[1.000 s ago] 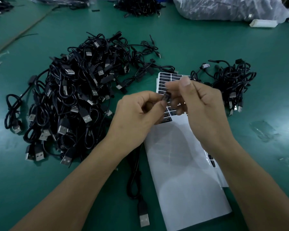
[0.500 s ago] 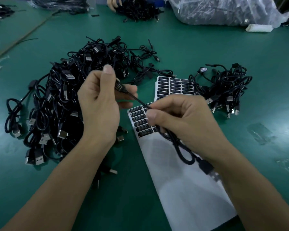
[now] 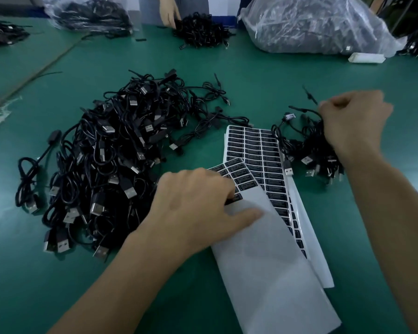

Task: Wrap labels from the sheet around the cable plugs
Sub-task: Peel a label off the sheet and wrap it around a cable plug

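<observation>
While the left hand [image 3: 196, 208] rests on the top label sheet [image 3: 270, 266], near centre of the green desk [image 3: 58, 273], this looks like the peel for the next plug. Its fingers [image 3: 215, 184] are bent down onto the last few black labels [image 3: 238, 175] at the sheet's far end, with the thumb laid straight along the bare liner. Is a label corner up yet? I cannot tell, the fingertips hide it.

To do this well, catch one label by a corner with a nail and peel it low and slowly. Keep that thumb pressed down, because this sheet lies loose across a fuller sheet [image 3: 258, 150] and could slide. Touch as little of the sticky side as possible.

Over to the right, well apart, the right hand [image 3: 355, 124] is clenched round a cable [image 3: 302, 110] at the far edge of the small pile [image 3: 309, 153], just right of the sheets. It needs to let that go cleanly, without dragging neighbours along.

The next plug most likely comes from the big tangled pile [image 3: 106, 165] on the left, right beside the left hand. Pick a loose end off the top rather than tugging from underneath.
</observation>
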A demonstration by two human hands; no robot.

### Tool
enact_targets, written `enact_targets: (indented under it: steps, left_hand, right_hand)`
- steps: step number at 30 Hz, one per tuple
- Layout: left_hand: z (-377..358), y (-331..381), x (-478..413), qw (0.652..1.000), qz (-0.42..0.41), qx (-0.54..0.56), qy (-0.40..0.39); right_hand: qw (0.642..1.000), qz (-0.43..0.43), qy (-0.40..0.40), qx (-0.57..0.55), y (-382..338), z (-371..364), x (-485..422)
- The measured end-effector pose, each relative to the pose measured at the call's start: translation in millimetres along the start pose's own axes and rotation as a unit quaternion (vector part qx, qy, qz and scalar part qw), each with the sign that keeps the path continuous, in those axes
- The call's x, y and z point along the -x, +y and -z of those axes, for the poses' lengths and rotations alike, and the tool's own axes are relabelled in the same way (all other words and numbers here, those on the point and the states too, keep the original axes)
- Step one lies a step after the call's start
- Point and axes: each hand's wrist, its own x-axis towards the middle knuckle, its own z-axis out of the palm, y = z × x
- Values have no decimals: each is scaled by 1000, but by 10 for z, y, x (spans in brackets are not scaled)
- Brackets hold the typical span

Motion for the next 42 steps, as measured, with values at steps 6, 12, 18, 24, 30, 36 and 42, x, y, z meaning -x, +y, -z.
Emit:
enact_targets:
  steps: [6,12,18,24,30,36,42]
  left_hand:
    - [-40,97,93,998,-49,5,-37]
    - [-115,3,47,980,-86,82,-159]
    - [105,-258,-26,995,52,81,35]
    - [276,-487,93,981,85,44,-169]
    - [245,-533,74,978,108,88,-157]
    - [202,-550,39,976,106,129,-140]
    - [179,-461,35,987,106,83,-85]
  right_hand:
    - [984,146,-14,106,-17,11,308]
    - [956,254,-148,19,-63,-103,904]
    - [929,236,-280,51,89,-151,1132]
    - [936,218,-272,42,129,-151,1156]
    - [937,208,-277,33,145,-159,1161]
    - [937,213,-277,26,148,-168,1175]
    - [935,222,-276,27,142,-172,1191]
